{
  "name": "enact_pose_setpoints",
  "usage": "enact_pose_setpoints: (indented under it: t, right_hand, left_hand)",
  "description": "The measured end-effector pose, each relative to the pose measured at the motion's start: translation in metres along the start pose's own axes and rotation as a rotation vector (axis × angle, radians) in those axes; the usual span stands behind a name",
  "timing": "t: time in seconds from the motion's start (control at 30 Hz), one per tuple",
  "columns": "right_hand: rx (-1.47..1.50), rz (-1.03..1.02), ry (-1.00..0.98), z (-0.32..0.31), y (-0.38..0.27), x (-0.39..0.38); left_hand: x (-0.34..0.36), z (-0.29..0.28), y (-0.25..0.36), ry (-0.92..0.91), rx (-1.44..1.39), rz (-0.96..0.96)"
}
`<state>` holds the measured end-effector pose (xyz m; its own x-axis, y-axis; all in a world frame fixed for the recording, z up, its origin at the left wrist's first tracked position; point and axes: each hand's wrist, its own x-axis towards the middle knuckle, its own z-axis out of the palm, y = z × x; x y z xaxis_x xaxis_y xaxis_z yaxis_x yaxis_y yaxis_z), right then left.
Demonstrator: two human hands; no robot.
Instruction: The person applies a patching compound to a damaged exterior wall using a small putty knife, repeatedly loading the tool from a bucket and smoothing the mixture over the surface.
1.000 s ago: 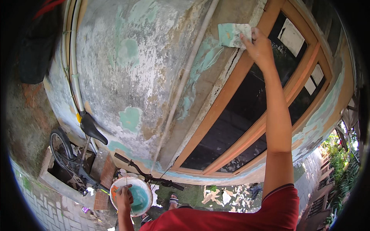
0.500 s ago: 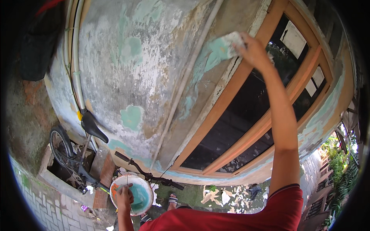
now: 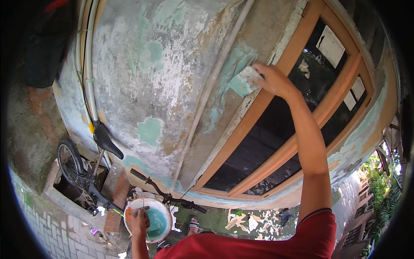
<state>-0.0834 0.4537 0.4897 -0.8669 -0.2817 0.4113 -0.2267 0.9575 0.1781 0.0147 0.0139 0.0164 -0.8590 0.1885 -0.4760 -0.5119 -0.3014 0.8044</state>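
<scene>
My right hand (image 3: 274, 80) grips a flat filler spreader (image 3: 243, 82) smeared with pale and green paste. Its blade lies on the wall strip between a thin vertical pipe and the wooden window frame (image 3: 266, 105). Fresh green paste (image 3: 237, 56) coats the wall just above the blade. Low on the left, my left hand (image 3: 140, 219) is closed around the thin wire handle of a white bucket (image 3: 128, 228). Green paste (image 3: 158, 221) sits inside the bucket, with an orange patch near its left rim.
A bicycle stands against the wall, its saddle (image 3: 108, 140) and handlebar (image 3: 166, 194) close to the bucket. Conduits (image 3: 89, 64) run down the wall at left. Paint flakes (image 3: 254, 222) litter the ground below the window. Dark glass panes (image 3: 258, 146) fill the frame.
My right hand has brought the spreader down and to the left along the wall strip, leaving ridged green paste above it. My left hand stays at the bucket.
</scene>
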Motion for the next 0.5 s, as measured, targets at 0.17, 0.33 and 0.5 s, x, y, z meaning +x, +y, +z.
enact_pose_setpoints:
  t: [0.17,0.33,0.5]
  right_hand:
    - [-0.089,0.001,0.312,-0.068,0.030,0.018]
    - [0.194,0.067,0.314,-0.077,0.004,0.005]
    - [0.093,0.029,-0.051,0.034,-0.024,-0.034]
  left_hand:
    - [-0.001,0.000,0.000,0.017,0.018,0.025]
    - [-0.004,0.002,0.001,0.028,-0.011,0.038]
    - [-0.008,0.002,0.004,0.038,-0.025,0.025]
